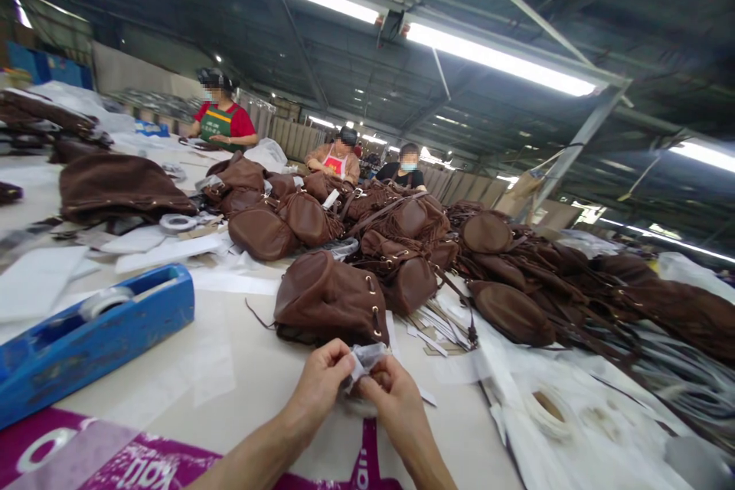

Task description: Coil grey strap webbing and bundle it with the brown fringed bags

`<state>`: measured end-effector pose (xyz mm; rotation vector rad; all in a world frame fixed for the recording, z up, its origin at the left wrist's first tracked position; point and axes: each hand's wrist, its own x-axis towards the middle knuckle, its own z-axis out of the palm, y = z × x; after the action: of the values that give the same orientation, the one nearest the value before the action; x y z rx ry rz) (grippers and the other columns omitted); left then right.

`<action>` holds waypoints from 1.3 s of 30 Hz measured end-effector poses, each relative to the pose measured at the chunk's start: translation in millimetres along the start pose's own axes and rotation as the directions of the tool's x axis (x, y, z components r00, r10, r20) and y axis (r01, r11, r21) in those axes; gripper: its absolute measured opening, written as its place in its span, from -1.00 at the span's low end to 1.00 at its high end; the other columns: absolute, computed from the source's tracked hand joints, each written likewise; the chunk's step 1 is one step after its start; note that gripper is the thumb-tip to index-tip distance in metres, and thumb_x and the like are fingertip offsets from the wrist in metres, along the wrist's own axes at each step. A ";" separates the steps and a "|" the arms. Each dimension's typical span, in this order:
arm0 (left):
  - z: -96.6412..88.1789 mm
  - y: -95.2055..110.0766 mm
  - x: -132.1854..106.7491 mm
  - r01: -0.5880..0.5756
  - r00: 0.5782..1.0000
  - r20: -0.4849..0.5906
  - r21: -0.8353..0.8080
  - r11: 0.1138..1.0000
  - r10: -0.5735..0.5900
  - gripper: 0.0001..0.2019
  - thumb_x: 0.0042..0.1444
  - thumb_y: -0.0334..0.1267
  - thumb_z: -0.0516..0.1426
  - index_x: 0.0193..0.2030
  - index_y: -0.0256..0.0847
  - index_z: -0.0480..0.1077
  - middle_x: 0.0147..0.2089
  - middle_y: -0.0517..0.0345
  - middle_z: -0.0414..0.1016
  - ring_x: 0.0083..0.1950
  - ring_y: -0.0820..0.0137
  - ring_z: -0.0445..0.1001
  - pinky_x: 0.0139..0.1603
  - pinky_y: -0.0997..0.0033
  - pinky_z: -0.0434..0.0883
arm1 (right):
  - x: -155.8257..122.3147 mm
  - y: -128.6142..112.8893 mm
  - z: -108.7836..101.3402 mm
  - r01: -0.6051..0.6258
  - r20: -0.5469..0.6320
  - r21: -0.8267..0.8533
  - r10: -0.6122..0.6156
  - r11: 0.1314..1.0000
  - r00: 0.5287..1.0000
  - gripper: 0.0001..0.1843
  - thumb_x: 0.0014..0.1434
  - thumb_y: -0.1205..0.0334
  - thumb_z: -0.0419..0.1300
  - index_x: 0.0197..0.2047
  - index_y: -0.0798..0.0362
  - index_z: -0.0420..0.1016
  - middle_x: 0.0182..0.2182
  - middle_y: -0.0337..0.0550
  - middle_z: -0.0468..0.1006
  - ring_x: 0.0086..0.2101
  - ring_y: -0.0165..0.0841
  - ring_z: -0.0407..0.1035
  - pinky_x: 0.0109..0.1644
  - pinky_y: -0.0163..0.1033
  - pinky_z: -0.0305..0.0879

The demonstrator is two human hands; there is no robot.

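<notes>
The left forearm [256,448] and the right forearm [428,455], both bare, are extended forward from the lower edge of the view and angled inward, the left at the flatter slant. The left hand [321,377] and the right hand [395,390] are held near each other, thumbs [372,390] innermost; in each, the fingers [328,352] are curled and the thumb is set toward them in a pinch
</notes>
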<state>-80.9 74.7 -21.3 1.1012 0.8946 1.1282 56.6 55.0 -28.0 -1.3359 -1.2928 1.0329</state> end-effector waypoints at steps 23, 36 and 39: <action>4.6 -12.7 -4.3 -0.050 0.969 -0.212 0.325 0.944 0.124 -0.75 -0.06 -0.34 0.15 -0.20 -0.17 0.26 -0.56 0.37 0.27 -0.46 0.41 0.33 -0.42 0.49 0.21 | -8.5 -12.7 23.1 -0.458 0.122 0.704 0.543 0.543 0.831 -0.27 -0.72 0.05 0.60 -0.47 0.07 0.32 -0.78 -0.63 0.07 -0.74 -0.71 -0.15 -0.66 -0.54 -0.26; 4.4 -2.7 -12.3 -0.249 0.930 -0.039 0.663 0.706 0.365 -0.83 0.12 -0.34 0.07 -0.36 -0.21 0.50 -0.30 0.03 0.52 -0.17 0.20 0.41 -0.11 0.23 0.29 | 0.6 -4.7 27.1 -0.332 0.028 0.676 0.427 0.658 0.904 -0.30 -0.59 -0.09 0.56 -0.45 0.06 0.32 -0.79 -0.62 0.05 -0.74 -0.68 -0.14 -0.67 -0.52 -0.15; 2.3 -28.2 -10.3 -0.419 0.841 0.248 0.861 0.289 0.481 -0.68 0.13 -0.43 0.00 -0.04 -0.30 0.48 -0.05 -0.18 0.52 -0.02 0.05 0.38 0.03 0.02 0.27 | 4.1 -0.4 31.7 -0.292 -0.044 0.634 0.410 0.716 0.911 -0.30 -0.61 -0.13 0.54 -0.48 0.04 0.29 -0.79 -0.58 0.10 -0.75 -0.64 -0.10 -0.69 -0.49 -0.18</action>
<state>-74.4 62.5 -48.0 2.3811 1.3453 1.1144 25.8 61.7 -32.7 -1.1343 -0.4715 1.4095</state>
